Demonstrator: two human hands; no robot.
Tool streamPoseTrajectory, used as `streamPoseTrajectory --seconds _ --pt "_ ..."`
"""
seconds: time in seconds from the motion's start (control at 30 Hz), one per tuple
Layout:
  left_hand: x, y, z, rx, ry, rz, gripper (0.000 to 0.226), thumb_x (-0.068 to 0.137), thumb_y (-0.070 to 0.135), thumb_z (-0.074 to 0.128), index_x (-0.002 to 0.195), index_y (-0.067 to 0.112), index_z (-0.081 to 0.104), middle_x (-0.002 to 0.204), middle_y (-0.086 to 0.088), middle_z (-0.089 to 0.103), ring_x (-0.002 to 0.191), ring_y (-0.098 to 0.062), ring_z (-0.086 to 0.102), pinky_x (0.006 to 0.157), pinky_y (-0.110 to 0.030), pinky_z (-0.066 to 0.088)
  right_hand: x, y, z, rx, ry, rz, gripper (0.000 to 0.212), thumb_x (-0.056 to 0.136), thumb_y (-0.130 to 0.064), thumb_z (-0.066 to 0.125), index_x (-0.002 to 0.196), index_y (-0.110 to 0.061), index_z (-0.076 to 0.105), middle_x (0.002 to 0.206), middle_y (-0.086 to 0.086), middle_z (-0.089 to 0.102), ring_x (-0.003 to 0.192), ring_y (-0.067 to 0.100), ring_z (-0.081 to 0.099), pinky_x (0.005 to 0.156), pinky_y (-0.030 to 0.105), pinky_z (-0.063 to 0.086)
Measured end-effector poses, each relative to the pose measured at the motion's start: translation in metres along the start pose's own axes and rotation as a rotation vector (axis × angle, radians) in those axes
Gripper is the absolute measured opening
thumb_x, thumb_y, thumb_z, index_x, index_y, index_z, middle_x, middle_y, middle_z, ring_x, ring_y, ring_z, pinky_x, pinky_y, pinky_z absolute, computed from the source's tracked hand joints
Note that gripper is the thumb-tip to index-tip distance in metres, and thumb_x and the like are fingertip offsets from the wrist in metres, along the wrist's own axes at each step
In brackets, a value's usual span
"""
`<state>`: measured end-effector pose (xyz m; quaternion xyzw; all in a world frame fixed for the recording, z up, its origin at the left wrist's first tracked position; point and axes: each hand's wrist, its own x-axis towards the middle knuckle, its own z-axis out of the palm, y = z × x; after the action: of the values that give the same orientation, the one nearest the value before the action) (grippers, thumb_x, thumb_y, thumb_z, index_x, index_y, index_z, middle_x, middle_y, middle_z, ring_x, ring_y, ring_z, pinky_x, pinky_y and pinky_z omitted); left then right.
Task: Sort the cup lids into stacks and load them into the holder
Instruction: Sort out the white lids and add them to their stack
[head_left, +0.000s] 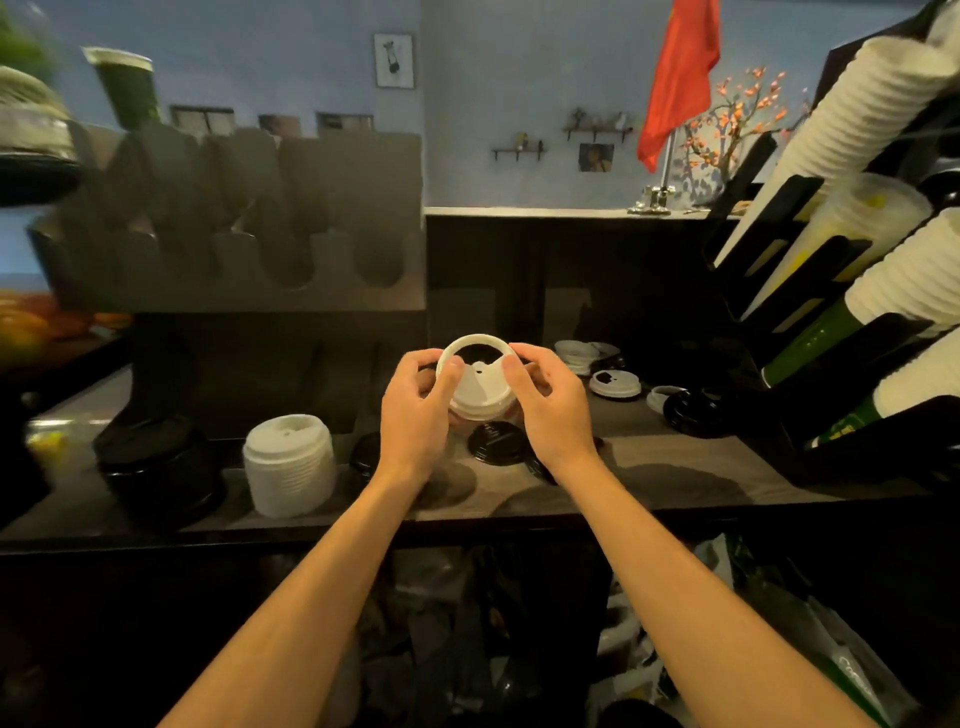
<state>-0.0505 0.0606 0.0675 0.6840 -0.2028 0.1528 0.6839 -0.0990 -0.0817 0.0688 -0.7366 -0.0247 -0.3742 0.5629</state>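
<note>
Both hands hold a small stack of white cup lids (480, 389) above the counter's middle. My left hand (418, 410) grips its left rim, thumb on top. My right hand (550, 400) grips the right rim the same way. A tall stack of white lids (289, 462) stands on the counter at left, next to a stack of black lids (161, 467). Loose black lids (496, 441) lie under my hands. More loose white lids (615, 384) and black lids (693, 413) lie at right. The dark slotted holder (249, 228) stands behind at left.
Racks of white and green paper cups (883, 249) lean in from the right. The wooden counter's front edge (467, 525) runs across below my wrists. Bags and packaging (519, 649) fill the space under the counter. A red flag (680, 78) stands on the back ledge.
</note>
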Motion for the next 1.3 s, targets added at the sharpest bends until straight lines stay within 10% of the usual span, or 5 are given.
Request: streamPoseTrajectory --seconds 0.43,0.63,0.83,1.3 --pt "0.011 0.006 -0.165 0.558 0.249 -0.034 0.023 0.101 0.047 0.057 0.099 0.027 0.068 0.097 0.011 0.058 0.086 -0.006 0.058 0.071 -0.02 0.043 -0.014 -0.048 0.147 -0.044 -0.259 0.159 0.022 0.095 -0.046 0.065 0.099 -0.027 0.073 0.086 -0.009 0.072 0.074 0.012 0.071 0.064 0.022 0.059" --pt "0.013 -0.008 -0.186 0.524 0.216 -0.094 0.041 0.104 0.044 0.052 0.134 0.019 0.062 0.124 0.003 0.062 0.107 -0.01 0.059 0.086 -0.025 0.046 -0.016 -0.043 0.179 -0.074 -0.232 0.264 0.024 0.093 -0.043 0.068 0.084 -0.022 0.076 0.078 -0.004 0.072 0.068 0.013 0.071 0.056 0.016 0.054" --pt "0.016 -0.031 -0.185 0.537 0.165 -0.139 0.029 0.103 0.038 0.053 0.123 0.02 0.064 0.11 0.002 0.064 0.094 -0.01 0.06 0.077 -0.025 0.049 -0.016 -0.024 0.188 -0.315 -0.215 0.162 0.042 0.094 -0.044 0.065 0.069 -0.012 0.076 0.067 0.008 0.07 0.065 0.021 0.067 0.068 0.037 0.058" --pt "0.021 -0.048 -0.177 0.339 0.202 -0.406 0.018 0.102 0.031 0.054 0.115 0.018 0.056 0.122 -0.005 0.057 0.093 -0.014 0.056 0.071 -0.029 0.043 0.0 -0.014 0.195 -0.586 -0.334 0.198 0.048 0.089 -0.053 0.065 0.064 -0.012 0.069 0.058 0.0 0.062 0.059 0.016 0.063 0.06 0.031 0.054"
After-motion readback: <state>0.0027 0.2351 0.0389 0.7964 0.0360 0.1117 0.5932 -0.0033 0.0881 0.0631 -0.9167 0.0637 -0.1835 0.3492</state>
